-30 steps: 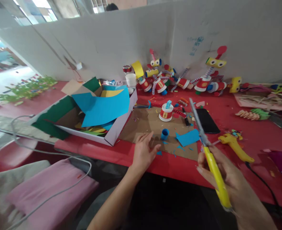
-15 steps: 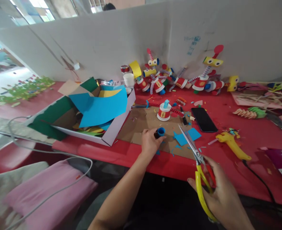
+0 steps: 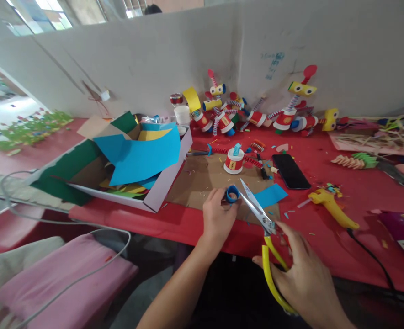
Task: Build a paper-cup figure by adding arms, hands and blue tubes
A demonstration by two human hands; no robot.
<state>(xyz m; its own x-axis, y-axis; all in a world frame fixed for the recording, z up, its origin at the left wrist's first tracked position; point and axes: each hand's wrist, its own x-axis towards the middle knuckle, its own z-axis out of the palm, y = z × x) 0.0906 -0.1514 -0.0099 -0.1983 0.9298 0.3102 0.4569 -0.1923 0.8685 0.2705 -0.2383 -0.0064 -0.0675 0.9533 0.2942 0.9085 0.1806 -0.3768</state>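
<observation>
My left hand [image 3: 219, 217] grips a short blue paper tube [image 3: 232, 193], its open end tilted toward me. In my right hand [image 3: 305, 269] is a pair of scissors [image 3: 262, 219] with yellow handles, the blades slightly parted. Their tips lie close beside the tube; whether they touch it I cannot tell. Beneath the blades a blue paper piece [image 3: 272, 195] rests on a brown cardboard sheet [image 3: 191, 187]. Farther back on the cardboard stands a red and white cup figure [image 3: 234, 162] with folded red paper arms and a light-blue folded strip on top.
Left, an open box [image 3: 169, 178] holds coloured paper, including a large blue sheet [image 3: 143, 155]. A black phone [image 3: 291, 171] and a yellow glue gun [image 3: 334, 209] with its cord lie right. Several finished paper figures [image 3: 286, 119] stand along the grey partition [image 3: 154, 64].
The scissors have moved left and their tips are now close to the blue tube. My left hand has turned the tube so its opening faces me more.
</observation>
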